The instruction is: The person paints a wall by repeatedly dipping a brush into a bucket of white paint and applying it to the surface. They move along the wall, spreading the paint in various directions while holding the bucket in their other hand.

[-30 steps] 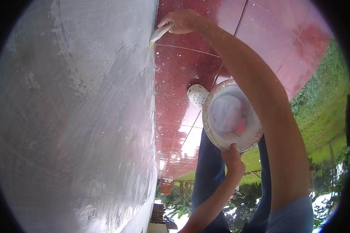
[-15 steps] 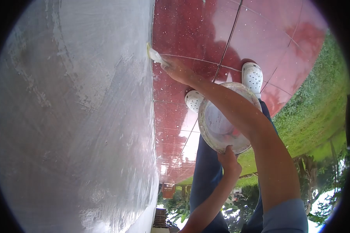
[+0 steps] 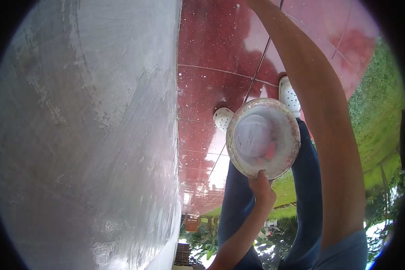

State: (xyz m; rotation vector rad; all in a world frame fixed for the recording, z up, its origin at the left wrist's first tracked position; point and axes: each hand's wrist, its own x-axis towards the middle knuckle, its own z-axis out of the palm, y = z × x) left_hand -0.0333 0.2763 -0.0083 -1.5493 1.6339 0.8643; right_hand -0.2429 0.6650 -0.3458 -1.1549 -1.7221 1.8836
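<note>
My left hand (image 3: 262, 185) grips the near rim of a round, whitish, paint-smeared basin (image 3: 283, 157), its thumb over the edge. Inside the basin a pale round area shows, with reddish patches beside it. The basin is held up over my legs, its mouth towards me. My right forearm (image 3: 310, 72) stretches up along the right side, and its hand lies beyond the top edge of the view. To the left stands a large grey wall (image 3: 99, 135) with uneven, streaky whitish coating.
Red floor tiles (image 3: 207, 90) with white specks run along the wall's foot. My white clogs (image 3: 223, 119) stand on them, below dark blue trousers (image 3: 236, 189). Grass (image 3: 373, 117) borders the tiles on the right. A brown wooden object (image 3: 192, 222) shows far off.
My right hand, which held a short tool with a whitish end at the wall's foot, has swung up and out of view. The basin has shifted slightly left and shows more fully.
</note>
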